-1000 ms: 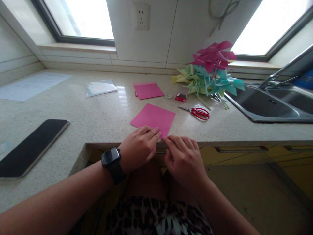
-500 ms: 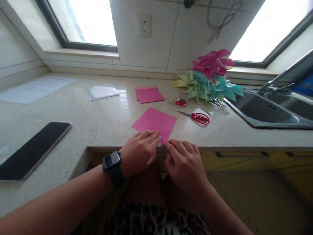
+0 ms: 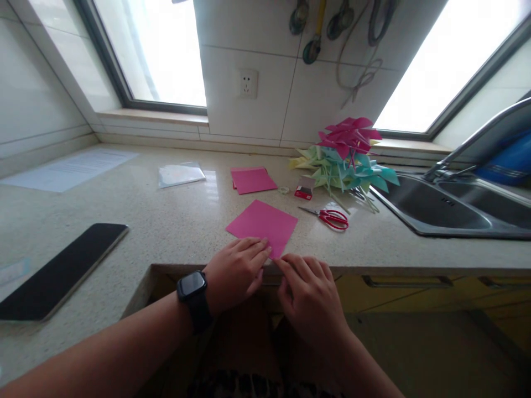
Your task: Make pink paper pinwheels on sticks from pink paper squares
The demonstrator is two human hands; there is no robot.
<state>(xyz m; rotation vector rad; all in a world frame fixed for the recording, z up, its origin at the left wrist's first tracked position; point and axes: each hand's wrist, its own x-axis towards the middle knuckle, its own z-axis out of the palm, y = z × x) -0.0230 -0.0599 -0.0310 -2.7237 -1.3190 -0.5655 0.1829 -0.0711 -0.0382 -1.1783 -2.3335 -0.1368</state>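
Observation:
A pink square sheet of paper [image 3: 264, 221] lies turned cornerwise on the counter, its near corner at the front edge. My left hand [image 3: 238, 268], with a black watch on the wrist, rests flat on the near part of the sheet, fingers stretched out. At that same corner, my right hand [image 3: 311, 287] has its fingers curled together, the index fingertip on the paper. Its thumb hangs lower, in front of the counter edge. My fingers hide part of the near corner.
Beyond the sheet lie more pink papers [image 3: 254, 181], a tape roll [image 3: 284, 190], a small red box [image 3: 304, 191] and red-handled scissors [image 3: 332, 219]. Paper pinwheels [image 3: 348, 160] are heaped beside the sink [image 3: 415, 221]. Leftward are a dark tablet [image 3: 62, 271], a clear packet [image 3: 181, 174] and printed sheets [image 3: 74, 168].
The camera view has tilted up, so everything sits lower in the picture. Both hands keep nearly the same place on the pink paper.

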